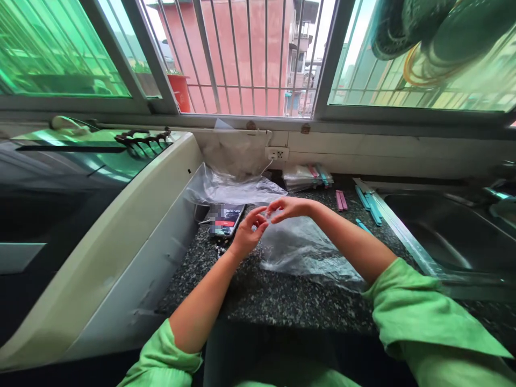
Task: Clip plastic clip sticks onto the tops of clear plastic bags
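My left hand (250, 232) and my right hand (290, 208) meet over the counter, their fingertips almost touching. Between the curled fingers of both is a small piece of clear plastic (266, 214); its exact shape is hard to make out. Below my right forearm, a crumpled clear plastic bag (302, 250) lies on the dark speckled countertop (278, 303). A phone (228, 215) with a lit screen rests just beyond my left hand. Some small shiny bits (220, 250) lie close to my left wrist.
Another clear plastic sheet (237, 185) lies behind the phone. Farther back are stacked small clear bags (304, 177), pink strips (341, 200) and blue strips (370, 205). A sink (443, 226) borders the right; a white-sided appliance (133, 231) rises at left. A socket (277, 154) is on the wall.
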Available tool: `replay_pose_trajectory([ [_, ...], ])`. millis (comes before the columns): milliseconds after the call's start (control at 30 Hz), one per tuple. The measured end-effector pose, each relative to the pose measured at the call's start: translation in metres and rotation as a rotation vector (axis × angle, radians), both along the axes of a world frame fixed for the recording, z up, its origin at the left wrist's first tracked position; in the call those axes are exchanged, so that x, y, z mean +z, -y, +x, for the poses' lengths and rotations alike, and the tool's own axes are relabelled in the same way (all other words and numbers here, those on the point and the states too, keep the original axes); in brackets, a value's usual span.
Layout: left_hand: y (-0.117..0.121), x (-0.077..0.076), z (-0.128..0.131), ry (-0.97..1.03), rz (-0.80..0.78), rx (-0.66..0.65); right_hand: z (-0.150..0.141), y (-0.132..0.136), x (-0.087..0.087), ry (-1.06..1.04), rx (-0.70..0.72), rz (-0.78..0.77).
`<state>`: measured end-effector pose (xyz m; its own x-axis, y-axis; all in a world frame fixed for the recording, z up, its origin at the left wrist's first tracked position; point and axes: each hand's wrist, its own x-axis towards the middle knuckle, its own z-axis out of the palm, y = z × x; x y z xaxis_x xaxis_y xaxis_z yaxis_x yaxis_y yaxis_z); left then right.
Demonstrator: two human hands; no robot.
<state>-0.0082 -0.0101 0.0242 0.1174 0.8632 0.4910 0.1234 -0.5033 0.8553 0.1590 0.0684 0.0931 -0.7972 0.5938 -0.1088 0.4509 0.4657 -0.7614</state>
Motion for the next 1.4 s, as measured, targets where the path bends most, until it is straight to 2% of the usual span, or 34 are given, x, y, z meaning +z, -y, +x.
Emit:
replay_pose_trajectory([
  [33,-0.002,0.0,-0.002,0.033,-0.032,0.03,-0.005,-0.005,-0.001,-0.017,-0.005,-0.074],
  [100,-0.005,0.0,-0.006,0.075,-0.109,0.057,-0.004,-0.012,-0.001,-0.091,-0.123,-0.138],
  [200,-0.009,-0.001,-0.01,0.019,-0.198,-0.052,0.013,-0.021,0.002,-0.19,-0.335,-0.13],
  [300,-0.012,-0.005,-0.008,-0.118,-0.175,-0.096,0.034,-0.028,0.004,-0.21,-0.423,-0.122],
  [400,-0.012,-0.01,-0.004,-0.174,-0.068,-0.007,0.044,-0.031,0.001,-0.213,-0.494,-0.146],
  [500,-0.012,-0.01,-0.004,-0.134,0.025,0.079,0.048,-0.035,-0.005,-0.216,-0.557,-0.163],
  [700,-0.015,-0.006,-0.014,0.069,-0.012,0.265,0.06,-0.045,-0.009,-0.229,-0.65,-0.127],
  [933,-0.025,-0.011,-0.02,0.12,-0.044,0.401,0.064,-0.045,-0.007,-0.29,-0.688,-0.089],
  [1100,-0.022,-0.011,-0.017,-0.028,-0.017,0.316,0.07,-0.042,-0.007,-0.299,-0.681,-0.096],
  [1200,-0.018,-0.011,-0.015,-0.027,-0.015,0.285,0.072,-0.041,-0.005,-0.294,-0.653,-0.114],
  [1300,-0.017,-0.011,-0.015,-0.029,0.021,0.26,0.066,-0.043,-0.001,-0.246,-0.559,-0.018],
  [1400,-0.021,-0.01,-0.021,-0.054,0.076,0.278,0.055,-0.049,0.003,-0.094,-0.442,0.136],
])
